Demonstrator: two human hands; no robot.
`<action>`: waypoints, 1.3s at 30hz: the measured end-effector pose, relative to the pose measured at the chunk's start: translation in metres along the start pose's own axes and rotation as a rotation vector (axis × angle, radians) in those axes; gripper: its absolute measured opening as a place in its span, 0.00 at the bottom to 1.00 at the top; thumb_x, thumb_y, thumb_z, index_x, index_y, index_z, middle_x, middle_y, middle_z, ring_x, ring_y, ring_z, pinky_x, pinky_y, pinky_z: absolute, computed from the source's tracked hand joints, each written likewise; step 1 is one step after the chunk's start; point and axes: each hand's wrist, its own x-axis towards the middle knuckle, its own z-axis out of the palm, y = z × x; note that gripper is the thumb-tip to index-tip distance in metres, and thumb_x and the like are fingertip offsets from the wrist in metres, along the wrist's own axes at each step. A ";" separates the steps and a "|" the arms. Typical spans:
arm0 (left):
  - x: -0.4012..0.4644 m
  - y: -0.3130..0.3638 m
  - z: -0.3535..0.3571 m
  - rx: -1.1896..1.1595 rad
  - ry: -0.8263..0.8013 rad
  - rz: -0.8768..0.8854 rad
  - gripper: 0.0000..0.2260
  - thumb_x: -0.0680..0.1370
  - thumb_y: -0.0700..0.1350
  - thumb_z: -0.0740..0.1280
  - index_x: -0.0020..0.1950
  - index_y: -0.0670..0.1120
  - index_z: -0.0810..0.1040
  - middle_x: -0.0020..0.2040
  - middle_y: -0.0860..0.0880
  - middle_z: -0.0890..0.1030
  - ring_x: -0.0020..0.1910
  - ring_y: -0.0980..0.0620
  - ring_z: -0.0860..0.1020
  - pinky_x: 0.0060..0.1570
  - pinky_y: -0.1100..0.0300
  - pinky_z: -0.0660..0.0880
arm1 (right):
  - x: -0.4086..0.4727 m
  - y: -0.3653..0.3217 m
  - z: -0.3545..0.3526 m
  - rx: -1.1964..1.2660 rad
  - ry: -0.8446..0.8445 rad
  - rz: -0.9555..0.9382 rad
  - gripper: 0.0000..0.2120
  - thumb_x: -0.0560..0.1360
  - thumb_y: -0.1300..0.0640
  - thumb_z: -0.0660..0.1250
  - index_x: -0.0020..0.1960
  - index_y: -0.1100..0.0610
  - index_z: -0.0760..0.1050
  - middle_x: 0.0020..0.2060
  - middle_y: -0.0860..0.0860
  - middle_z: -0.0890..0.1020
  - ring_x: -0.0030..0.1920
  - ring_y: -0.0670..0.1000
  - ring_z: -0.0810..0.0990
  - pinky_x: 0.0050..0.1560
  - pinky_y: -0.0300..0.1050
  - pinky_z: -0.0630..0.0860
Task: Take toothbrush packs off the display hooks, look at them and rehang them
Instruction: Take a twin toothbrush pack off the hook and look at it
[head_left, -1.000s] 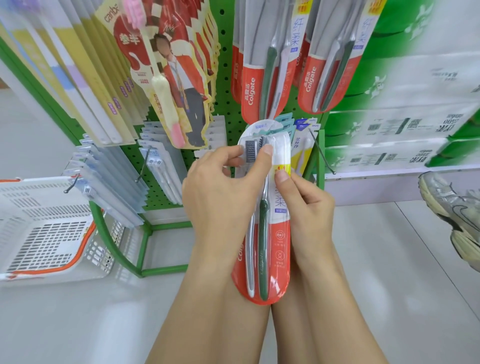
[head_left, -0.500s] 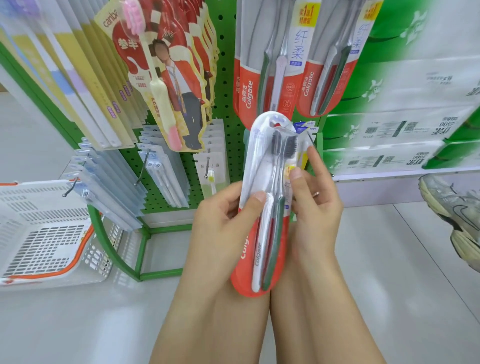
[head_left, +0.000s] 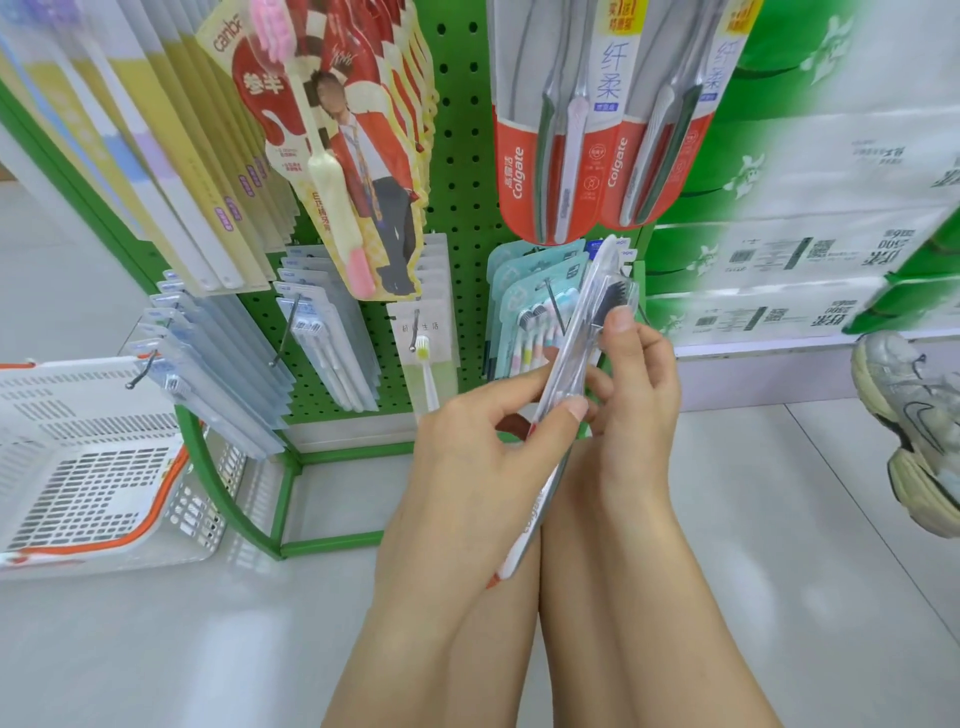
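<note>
Well, at far left I see a white basket (head_left: 78, 467) on the floor beside the green pegboard rack (head_left: 462, 171), where packs hang on hooks. Nearer the middle, my left hand (head_left: 483, 457) pinches the toothbrush pack (head_left: 576, 343), turned edge-on and tilted up to the right. My right hand (head_left: 636, 384) grips its upper part, thumb by the bristles. A sneaker (head_left: 914, 431) sits far right.

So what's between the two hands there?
In the head view, the toothbrush pack, turned nearly edge-on. The left hand pinches it from one side and the right hand from the other.
</note>
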 end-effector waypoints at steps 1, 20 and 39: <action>0.000 0.000 -0.002 -0.044 -0.017 -0.015 0.09 0.75 0.49 0.71 0.50 0.64 0.83 0.47 0.64 0.84 0.40 0.57 0.80 0.45 0.67 0.75 | -0.001 0.000 0.000 0.000 0.001 -0.012 0.21 0.59 0.34 0.74 0.44 0.46 0.75 0.52 0.67 0.80 0.52 0.69 0.79 0.49 0.69 0.76; 0.007 -0.027 -0.005 -0.318 0.355 -0.184 0.15 0.73 0.41 0.74 0.58 0.53 0.78 0.47 0.55 0.82 0.40 0.58 0.81 0.41 0.67 0.76 | -0.014 0.002 -0.009 -0.015 -0.198 -0.225 0.06 0.74 0.62 0.65 0.46 0.55 0.80 0.37 0.44 0.84 0.40 0.42 0.80 0.44 0.35 0.75; -0.004 -0.021 -0.002 -0.207 0.228 -0.125 0.14 0.67 0.54 0.76 0.49 0.50 0.81 0.47 0.56 0.84 0.48 0.60 0.82 0.46 0.63 0.78 | -0.013 0.003 -0.009 0.010 -0.147 -0.166 0.10 0.79 0.53 0.60 0.46 0.54 0.79 0.32 0.42 0.81 0.33 0.40 0.77 0.31 0.32 0.71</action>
